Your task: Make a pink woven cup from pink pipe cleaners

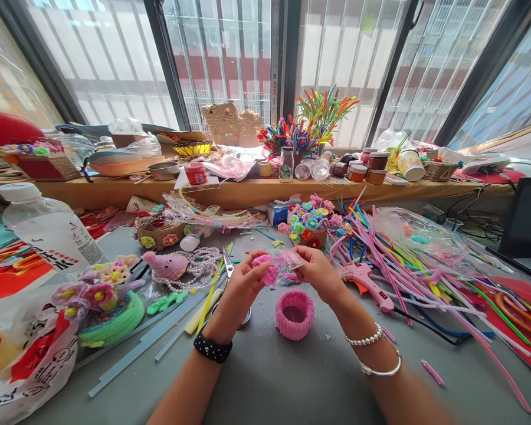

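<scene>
Left hand (pixel 246 282): I see it pinching a fuzzy pink piece (pixel 271 273) between thumb and fingers.
Right hand (pixel 317 270): I have it closed on clear plastic (pixel 291 260), right beside that piece.
Pink cup (pixel 294 330): upright on the counter (pixel 265 383), between my forearms, just below both hands, touching neither.
Cup's look: round, open-topped, thick ribbed wall, darker inside.
Piece's look: bright pink, partly covered by fingers.

Bright daylight from windows (pixel 336 65) ahead, partly washed out, glare on ledge (pixel 92 192); grey tabletop (pixel 256 383) dimmer, soft shadows; centre reasonably sharp, strong wide-angle stretch and slant toward edges
</scene>
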Demonstrator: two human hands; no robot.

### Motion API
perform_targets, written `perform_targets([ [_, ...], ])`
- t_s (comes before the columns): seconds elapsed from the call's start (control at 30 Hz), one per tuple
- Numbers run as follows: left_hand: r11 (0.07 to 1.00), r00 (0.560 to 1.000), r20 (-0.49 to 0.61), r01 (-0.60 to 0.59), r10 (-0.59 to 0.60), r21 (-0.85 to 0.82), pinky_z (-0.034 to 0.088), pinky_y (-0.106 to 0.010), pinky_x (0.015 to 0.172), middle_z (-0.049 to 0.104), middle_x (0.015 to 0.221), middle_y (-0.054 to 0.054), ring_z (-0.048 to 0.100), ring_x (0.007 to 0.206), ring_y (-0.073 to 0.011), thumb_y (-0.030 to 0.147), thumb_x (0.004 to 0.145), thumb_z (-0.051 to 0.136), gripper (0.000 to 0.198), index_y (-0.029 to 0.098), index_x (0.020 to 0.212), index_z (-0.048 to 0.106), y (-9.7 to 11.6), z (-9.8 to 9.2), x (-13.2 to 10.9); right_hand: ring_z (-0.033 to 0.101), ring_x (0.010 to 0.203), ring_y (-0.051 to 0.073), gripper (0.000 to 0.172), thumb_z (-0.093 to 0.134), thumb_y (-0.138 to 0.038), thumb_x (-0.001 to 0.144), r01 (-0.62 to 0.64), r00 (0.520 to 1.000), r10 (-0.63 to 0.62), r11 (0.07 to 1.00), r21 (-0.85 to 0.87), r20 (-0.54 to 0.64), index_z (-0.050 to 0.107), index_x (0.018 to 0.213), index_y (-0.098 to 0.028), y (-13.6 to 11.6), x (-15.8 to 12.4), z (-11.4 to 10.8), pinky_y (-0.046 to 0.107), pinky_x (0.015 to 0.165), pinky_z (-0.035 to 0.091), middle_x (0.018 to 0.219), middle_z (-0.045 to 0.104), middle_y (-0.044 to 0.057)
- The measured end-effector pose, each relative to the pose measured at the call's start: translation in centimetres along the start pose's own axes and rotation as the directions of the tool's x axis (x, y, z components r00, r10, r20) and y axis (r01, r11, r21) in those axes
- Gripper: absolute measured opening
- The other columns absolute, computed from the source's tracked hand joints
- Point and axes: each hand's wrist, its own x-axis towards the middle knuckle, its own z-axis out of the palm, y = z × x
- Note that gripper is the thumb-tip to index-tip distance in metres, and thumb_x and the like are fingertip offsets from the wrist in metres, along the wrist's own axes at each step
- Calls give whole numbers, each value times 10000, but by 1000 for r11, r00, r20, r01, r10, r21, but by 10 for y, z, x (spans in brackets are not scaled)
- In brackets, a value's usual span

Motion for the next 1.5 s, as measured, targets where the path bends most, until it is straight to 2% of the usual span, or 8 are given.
perform_targets([
  [0.17,992,999,-29,-14,18,122,435,-213,691,600,839,-13,558,728,-102,328,655,672,357,161,940,535,-6,1,2,356,424,55,349,528,-505,699,-17,1000,16,998,57,5,465,612,-173,0,-1,7,198,415,264,507,447,-57],
  [0.33,936,987,-102,-80,122,342,415,-198,602,585,777,7,534,675,-106,290,573,715,397,160,898,527,-10,-1,5,395,486,71,328,569,-486,691,7,998,-7,1000,-6,68,517,665,-163,-1,-3,10,209,463,307,571,490,-37],
  [0.5,922,995,-41,-66,88,382,421,-204,574,601,764,7,540,642,-109,239,536,721,420,167,910,543,-10,0,5,421,550,91,191,630,-334,633,78,997,-78,995,-66,-6,544,659,-166,1,-3,8,218,507,309,582,511,-34],
  [0.67,926,996,-16,-73,85,370,423,-197,532,604,730,14,537,594,-96,273,566,724,471,166,962,491,-6,1,4,281,434,57,188,589,-330,587,-65,993,80,984,166,-84,484,581,-173,5,0,11,209,433,199,458,392,-75],
  [0.83,940,1000,4,-29,29,339,417,-190,544,596,665,24,529,567,-81,294,583,731,504,156,986,462,0,2,1,257,422,48,198,549,-347,585,-104,990,122,972,213,-74,440,577,-182,4,1,9,198,431,223,449,340,-89],
  [1.17,891,996,72,-84,58,446,453,-225,617,605,744,-8,561,662,-126,298,603,714,285,164,830,607,-11,-4,5,367,478,63,219,665,-345,597,2,997,-9,995,-97,-72,563,618,-152,-2,0,-6,201,443,267,533,481,-48],
  [1.3,901,993,71,-116,95,418,454,-218,597,595,720,-3,545,644,-118,275,612,713,245,157,809,628,-8,-1,3,279,419,40,334,680,-413,576,-50,993,62,992,117,-100,467,519,-162,-3,-1,-3,201,415,208,444,366,-86],
  [1.5,891,963,50,-264,265,370,458,-216,653,612,827,-16,557,745,-128,246,636,702,190,170,802,651,-7,5,1,362,470,41,359,744,-416,482,-163,961,242,885,437,-132,549,630,-154,3,1,5,196,457,280,577,491,-59],
])
